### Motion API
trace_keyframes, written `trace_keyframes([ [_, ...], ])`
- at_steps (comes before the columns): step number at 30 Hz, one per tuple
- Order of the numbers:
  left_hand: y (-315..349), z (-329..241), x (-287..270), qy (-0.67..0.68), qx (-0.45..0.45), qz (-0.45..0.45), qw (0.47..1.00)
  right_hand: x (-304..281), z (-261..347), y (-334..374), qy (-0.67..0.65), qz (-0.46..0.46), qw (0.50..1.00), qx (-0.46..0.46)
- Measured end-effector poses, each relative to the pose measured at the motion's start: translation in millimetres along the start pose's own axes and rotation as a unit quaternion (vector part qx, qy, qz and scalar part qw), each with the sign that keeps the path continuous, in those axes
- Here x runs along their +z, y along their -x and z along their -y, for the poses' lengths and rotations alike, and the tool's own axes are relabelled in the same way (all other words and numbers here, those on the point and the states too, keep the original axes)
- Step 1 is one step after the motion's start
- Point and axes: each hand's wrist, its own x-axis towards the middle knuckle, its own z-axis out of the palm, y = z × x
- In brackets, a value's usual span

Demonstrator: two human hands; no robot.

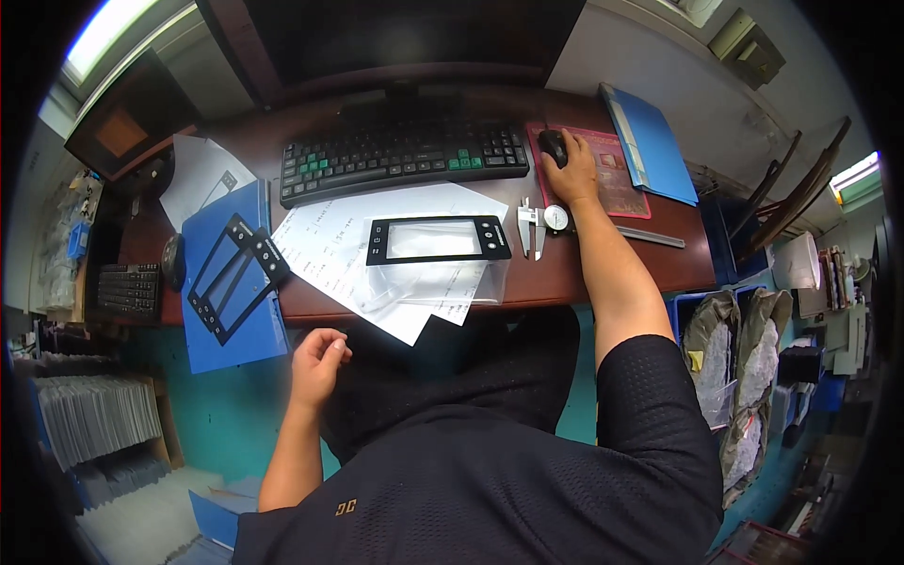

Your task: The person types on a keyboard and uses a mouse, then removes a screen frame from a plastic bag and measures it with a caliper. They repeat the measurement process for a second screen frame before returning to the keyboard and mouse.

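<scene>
My right hand [573,174] rests over a black computer mouse [553,147], fingers wrapped round it, on a red mouse pad [617,177]. Loosely curled, my left hand [318,365] hangs just off the desk's near edge above my lap, with nothing visible in it. Between the hands, a black frame panel [377,240] with a clear window lies on a clear plastic bag and handwritten paper sheets [315,247]. Beside my right forearm is a dial caliper [534,229]. Two more black frame panels [266,256] overlap on a blue folder [247,341], left of the papers.
A black keyboard [405,161] spans the desk before a large dark monitor [405,42]. Far right lies another blue folder [650,146]. At the left are a second mouse [173,261] and keyboard [129,289]. Blue crates with wrapped bundles [711,348] stand right of the desk.
</scene>
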Motion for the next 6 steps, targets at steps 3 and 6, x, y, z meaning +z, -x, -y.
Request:
trace_keyframes([
  [3,3.3,41.3,-15.7,-0.318,0.082,0.016,0.944,-2.1,-8.4,-11.7,-0.051,-0.035,0.998,0.003],
  [6,14.2,86.8,-39.6,-0.508,0.002,-0.006,0.861,-9.2,38.6,-22.8,-0.118,-0.027,0.992,0.021],
])
